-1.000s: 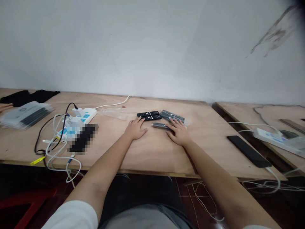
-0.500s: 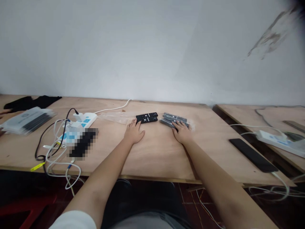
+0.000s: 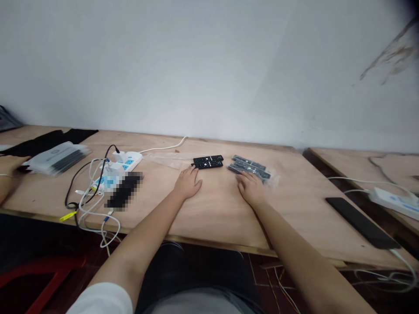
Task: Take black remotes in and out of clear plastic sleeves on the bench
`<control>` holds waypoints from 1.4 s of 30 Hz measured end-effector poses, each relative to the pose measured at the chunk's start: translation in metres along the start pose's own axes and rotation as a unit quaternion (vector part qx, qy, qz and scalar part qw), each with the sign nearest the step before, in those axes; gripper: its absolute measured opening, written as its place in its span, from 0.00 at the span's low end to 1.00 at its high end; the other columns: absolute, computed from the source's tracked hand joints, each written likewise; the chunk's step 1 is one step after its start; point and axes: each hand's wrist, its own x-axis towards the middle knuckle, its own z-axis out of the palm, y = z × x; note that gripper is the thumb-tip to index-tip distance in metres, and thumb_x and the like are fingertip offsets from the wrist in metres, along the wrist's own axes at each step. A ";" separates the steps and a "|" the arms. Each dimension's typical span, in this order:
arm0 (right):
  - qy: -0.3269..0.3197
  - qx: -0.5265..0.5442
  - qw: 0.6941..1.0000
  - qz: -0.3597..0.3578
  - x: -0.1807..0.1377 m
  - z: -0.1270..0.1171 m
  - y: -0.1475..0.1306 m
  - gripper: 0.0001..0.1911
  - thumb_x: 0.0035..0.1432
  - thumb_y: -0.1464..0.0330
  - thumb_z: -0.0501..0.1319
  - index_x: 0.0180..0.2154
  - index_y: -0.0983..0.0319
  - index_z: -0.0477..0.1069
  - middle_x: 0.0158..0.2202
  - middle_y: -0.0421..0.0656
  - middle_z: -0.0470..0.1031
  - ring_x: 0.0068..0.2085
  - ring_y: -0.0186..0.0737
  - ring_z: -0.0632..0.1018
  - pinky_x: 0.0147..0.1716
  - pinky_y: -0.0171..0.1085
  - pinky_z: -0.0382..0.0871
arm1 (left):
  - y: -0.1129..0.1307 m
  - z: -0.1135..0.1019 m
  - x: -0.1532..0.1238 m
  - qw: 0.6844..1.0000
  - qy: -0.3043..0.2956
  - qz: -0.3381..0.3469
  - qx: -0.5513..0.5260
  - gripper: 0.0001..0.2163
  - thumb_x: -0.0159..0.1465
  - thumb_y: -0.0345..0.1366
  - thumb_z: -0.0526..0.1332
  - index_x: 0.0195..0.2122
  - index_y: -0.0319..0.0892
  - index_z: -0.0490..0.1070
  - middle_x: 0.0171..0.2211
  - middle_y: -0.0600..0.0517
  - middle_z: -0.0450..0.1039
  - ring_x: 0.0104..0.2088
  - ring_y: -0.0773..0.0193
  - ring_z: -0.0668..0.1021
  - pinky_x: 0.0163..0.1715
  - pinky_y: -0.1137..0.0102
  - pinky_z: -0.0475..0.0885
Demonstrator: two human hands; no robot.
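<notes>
Two bare black remote controls point(image 3: 208, 165) lie side by side at the middle of the wooden table. My left hand point(image 3: 187, 182) rests palm down with fingers stretched, its fingertips at the near left end of these remotes. To their right are several remote controls in clear plastic sleeves point(image 3: 250, 165), lying close together. My right hand point(image 3: 251, 188) lies on the table just in front of them, fingers forward and holding nothing. Whether its fingertips touch the nearest sleeve, I cannot tell.
Empty clear plastic bags point(image 3: 165, 159) lie left of the bare remotes. A white power strip point(image 3: 132, 161) with tangled cables is further left, beside a stack of packaged items point(image 3: 59, 158) and another person's arm point(image 3: 9, 174). A black phone point(image 3: 362, 222) lies at right.
My right hand has drawn back from on top of the sleeved remotes, which now show more fully. My left hand stays by the bare remotes. The view has shifted slightly.
</notes>
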 end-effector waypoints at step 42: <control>-0.061 0.055 0.996 -0.035 0.060 0.038 -0.084 0.25 0.65 0.65 0.56 0.60 0.67 0.71 0.57 0.57 0.71 0.57 0.57 0.70 0.61 0.51 0.62 | -0.046 -0.009 -0.023 0.995 0.081 -0.035 0.041 0.24 0.69 0.42 0.56 0.60 0.30 0.70 0.63 0.34 0.69 0.64 0.46 0.71 0.65 0.54 0.65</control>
